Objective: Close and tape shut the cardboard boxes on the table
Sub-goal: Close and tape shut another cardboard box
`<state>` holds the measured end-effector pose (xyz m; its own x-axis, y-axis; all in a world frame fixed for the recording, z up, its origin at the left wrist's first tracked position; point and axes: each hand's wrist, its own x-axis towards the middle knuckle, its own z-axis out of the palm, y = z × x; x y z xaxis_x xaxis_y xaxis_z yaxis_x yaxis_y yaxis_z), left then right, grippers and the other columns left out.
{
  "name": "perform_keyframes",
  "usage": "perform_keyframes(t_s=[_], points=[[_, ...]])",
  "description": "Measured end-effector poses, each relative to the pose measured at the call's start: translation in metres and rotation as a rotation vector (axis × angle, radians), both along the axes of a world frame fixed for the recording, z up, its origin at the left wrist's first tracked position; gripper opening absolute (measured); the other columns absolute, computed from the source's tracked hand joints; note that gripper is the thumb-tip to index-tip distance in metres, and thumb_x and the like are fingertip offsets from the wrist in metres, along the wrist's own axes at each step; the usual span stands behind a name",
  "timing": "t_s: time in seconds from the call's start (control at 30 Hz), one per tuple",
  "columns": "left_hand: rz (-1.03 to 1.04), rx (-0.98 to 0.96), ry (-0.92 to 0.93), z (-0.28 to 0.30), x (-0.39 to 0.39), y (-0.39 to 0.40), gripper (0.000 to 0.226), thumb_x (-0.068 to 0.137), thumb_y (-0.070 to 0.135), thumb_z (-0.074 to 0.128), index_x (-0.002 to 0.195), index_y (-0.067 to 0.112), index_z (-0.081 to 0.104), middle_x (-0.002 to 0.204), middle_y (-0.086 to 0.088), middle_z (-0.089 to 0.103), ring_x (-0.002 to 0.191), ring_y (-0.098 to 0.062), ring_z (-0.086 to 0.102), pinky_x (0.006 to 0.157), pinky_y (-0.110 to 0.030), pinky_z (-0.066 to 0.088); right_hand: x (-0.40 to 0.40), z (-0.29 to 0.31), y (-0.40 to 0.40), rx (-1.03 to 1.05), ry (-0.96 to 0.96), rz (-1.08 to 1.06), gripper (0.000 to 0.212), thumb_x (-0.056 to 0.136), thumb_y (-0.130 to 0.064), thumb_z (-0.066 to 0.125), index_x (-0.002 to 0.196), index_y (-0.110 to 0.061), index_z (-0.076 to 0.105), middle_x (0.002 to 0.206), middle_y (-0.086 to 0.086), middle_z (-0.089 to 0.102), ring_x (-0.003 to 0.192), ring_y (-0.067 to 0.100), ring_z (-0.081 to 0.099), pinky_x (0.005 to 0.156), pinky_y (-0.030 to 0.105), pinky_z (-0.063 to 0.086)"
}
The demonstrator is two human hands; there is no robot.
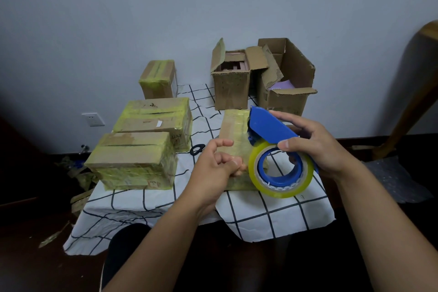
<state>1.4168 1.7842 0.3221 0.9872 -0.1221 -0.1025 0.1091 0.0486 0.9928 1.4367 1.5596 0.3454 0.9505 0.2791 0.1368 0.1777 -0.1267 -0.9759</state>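
Head view: gripping blue tape dispenser (272, 130) with right hand (315, 144), pinching tape end (239, 154) with left hand (218, 163), over box (233, 125) at 12 o'clock; pulling taut, pressing flat along seam advisable.

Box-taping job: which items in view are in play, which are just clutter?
In play: tape dispenser in right hand; tape end pinched by left hand; box being taped; two open boxes.
Clutter: scissors; wall socket; floor scraps.
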Motion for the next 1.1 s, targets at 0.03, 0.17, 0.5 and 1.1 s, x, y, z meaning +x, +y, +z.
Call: perform_keyframes(t_s=[0.03, 0.17, 0.5, 1.1], points=[[-0.032, 0.025, 0.001, 0.004, 0.002, 0.004, 0.031, 0.091, -0.004, 0.061, 0.110, 0.019, 0.055, 0.071, -0.003, 0.067, 0.068, -0.015, 0.064, 0.067, -0.024, 0.053, -0.001, -0.001, -0.002, -0.013, -0.007, 0.000, 0.074, 0.058, -0.041, 0.076, 0.130, -0.040, 0.058, 0.098, -0.005, 0.072, 0.079, 0.009, 0.069, 0.063, 0.018, 0.052], [-0.119, 0.043, 0.045, 0.020, 0.017, 0.032, 0.029, 0.090, -0.009, 0.060, 0.112, 0.009, 0.058, 0.072, -0.008, 0.061, 0.062, -0.013, 0.060, 0.060, -0.021, 0.049, -0.004, 0.001, -0.013, -0.190, -0.035, 0.063, 0.069, 0.058, -0.048, 0.076, 0.125, -0.055, 0.061, 0.113, -0.023, 0.064, 0.102, 0.006, 0.063, 0.080, 0.015, 0.050], [-0.315, 0.303, 0.091, 0.023, 0.030, 0.062, 0.042, 0.089, -0.007, 0.063, 0.128, 0.007, 0.057, 0.080, -0.006, 0.066, 0.074, -0.015, 0.063, 0.067, -0.025, 0.049, -0.013, 0.006, -0.011, -0.552, -0.055, 0.187, 0.082, 0.080, -0.031, 0.083, 0.128, -0.077, 0.034, 0.125, -0.043, 0.041, 0.105, -0.007, 0.054, 0.082, 0.018, 0.051], [-0.368, 0.687, -0.051, 0.041, 0.017, 0.052, 0.042, 0.091, 0.007, 0.067, 0.131, 0.017, 0.057, 0.121, 0.006, 0.063, 0.078, -0.007, 0.071, 0.080, -0.023, 0.056, -0.023, 0.018, -0.015, -0.647, 0.001, 0.173, 0.069, 0.076, -0.029, 0.086, 0.123, -0.050, 0.040, 0.116, -0.034, 0.048, 0.108, -0.010, 0.052, 0.084, 0.018, 0.053]])
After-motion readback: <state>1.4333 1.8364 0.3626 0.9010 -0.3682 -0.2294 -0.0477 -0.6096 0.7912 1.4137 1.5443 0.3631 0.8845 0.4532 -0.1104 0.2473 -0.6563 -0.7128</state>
